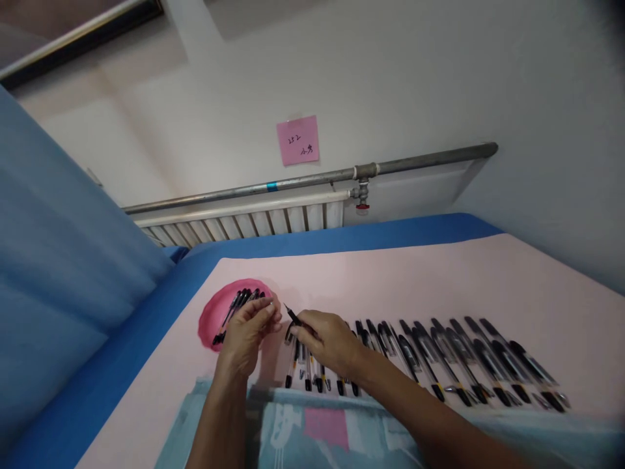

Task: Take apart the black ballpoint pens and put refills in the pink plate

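My right hand (326,340) is closed in a pinch on a black pen (294,318) whose tip points up and left. My left hand (248,332) is curled beside it, fingers bent at the rim of a pink dish (211,319) that holds several black pen caps or pens (239,305); what its fingers hold, if anything, I cannot make out. A long row of clear pens with black caps (439,358) lies on the pink sheet (439,280), running from my right hand to the right.
The pink sheet covers a blue table (146,326). A patterned light-blue cloth (312,430) lies at the near edge. A radiator (244,225), a pipe (312,179) and a pink note (297,140) are on the wall behind. Blue fabric (49,260) hangs at left.
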`<state>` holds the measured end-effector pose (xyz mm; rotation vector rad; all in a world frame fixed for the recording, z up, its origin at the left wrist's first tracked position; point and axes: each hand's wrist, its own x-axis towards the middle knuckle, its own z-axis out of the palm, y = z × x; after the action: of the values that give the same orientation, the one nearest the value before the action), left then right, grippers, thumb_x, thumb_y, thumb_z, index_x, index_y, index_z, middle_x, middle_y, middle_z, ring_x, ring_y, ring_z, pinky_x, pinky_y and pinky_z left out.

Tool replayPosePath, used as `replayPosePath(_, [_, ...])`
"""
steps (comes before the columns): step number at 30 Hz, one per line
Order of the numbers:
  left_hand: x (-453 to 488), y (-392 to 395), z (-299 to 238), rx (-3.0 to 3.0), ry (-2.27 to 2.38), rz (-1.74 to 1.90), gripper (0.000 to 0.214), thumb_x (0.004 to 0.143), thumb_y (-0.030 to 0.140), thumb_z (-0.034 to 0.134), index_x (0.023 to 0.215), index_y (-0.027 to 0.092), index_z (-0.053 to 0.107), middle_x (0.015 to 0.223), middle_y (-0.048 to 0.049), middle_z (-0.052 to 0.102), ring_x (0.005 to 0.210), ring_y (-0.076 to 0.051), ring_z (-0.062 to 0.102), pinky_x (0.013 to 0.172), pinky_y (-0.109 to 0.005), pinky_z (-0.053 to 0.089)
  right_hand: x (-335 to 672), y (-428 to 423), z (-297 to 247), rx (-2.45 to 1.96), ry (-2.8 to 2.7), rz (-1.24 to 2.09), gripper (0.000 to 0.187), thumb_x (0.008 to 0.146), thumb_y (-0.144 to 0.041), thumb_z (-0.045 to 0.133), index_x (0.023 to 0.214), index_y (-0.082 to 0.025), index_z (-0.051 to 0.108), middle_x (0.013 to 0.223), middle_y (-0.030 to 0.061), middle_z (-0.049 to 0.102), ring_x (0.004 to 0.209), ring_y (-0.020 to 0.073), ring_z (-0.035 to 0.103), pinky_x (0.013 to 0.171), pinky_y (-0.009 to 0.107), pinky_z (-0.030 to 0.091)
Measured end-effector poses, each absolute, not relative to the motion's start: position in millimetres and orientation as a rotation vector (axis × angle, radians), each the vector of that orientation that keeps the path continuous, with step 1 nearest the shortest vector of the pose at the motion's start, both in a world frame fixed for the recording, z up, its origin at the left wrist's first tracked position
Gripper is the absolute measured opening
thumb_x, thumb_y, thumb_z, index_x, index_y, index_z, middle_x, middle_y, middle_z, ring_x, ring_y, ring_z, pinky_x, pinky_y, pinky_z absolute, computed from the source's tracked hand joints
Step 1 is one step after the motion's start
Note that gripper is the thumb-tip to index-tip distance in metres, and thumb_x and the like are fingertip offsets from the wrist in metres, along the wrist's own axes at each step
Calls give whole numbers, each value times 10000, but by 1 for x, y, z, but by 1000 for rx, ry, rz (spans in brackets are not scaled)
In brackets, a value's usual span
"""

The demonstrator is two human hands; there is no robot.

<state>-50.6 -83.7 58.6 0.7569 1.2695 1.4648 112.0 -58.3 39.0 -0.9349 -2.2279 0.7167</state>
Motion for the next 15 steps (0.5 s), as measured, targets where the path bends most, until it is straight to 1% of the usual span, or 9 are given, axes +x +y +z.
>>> replayPosePath(3, [-51, -83, 62, 608, 1158, 1496, 296, 560, 209, 749, 820, 127, 634, 704, -32, 658, 631, -112, 614, 607, -231, 506, 111, -60, 37, -900, -2251, 747, 169, 820, -203, 442, 655, -174, 467, 587, -38, 470, 552, 86, 424, 533, 196, 262])
replayPosePath(8, [-46, -83, 59, 534, 1036, 1474, 237, 577, 160, 744, 790, 127, 644, 697, -27, 658, 639, -102, 615, 608, -208, 498, 109, -61, 34, -883, -2270, 746, 146, 812, -201, 441, 673, -174, 476, 609, -27, 499, 573, 93, 441, 541, 196, 270])
replayPosePath(15, [-44, -83, 55, 563, 1011, 1446, 228, 591, 168, 739, 795, 125, 648, 727, -29, 655, 647, -96, 605, 628, -213, 491, 109, -61, 37, -926, -2241, 744, 166, 797, -193, 451, 633, -174, 440, 579, -41, 454, 551, 85, 406, 528, 197, 256])
